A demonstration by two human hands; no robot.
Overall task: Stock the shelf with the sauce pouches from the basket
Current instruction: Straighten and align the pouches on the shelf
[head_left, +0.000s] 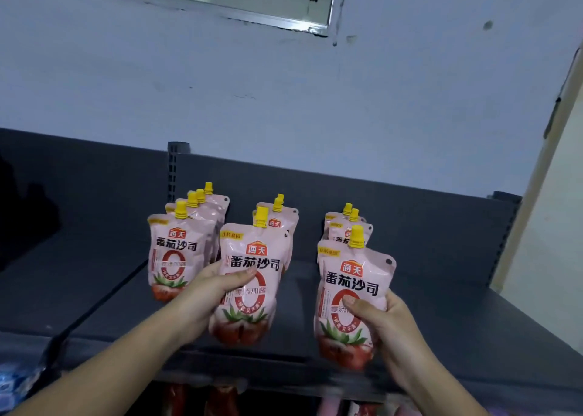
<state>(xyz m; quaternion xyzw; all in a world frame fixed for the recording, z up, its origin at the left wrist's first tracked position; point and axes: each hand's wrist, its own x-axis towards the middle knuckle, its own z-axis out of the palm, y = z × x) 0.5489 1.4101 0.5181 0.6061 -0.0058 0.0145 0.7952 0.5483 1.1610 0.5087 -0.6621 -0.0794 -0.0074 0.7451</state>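
Since the pink soft-plastic sauce pouches with yellow screw caps, rowed up at the left, look squashy, slick and fairly light, the belly seems the surest hold: the left hand has its fingers wrapped round the middle pouch above the dark grey metal shelf, and the right hand grips the right pouch; the basket is out of view, and whether either held pouch touches the shelf is hard to tell
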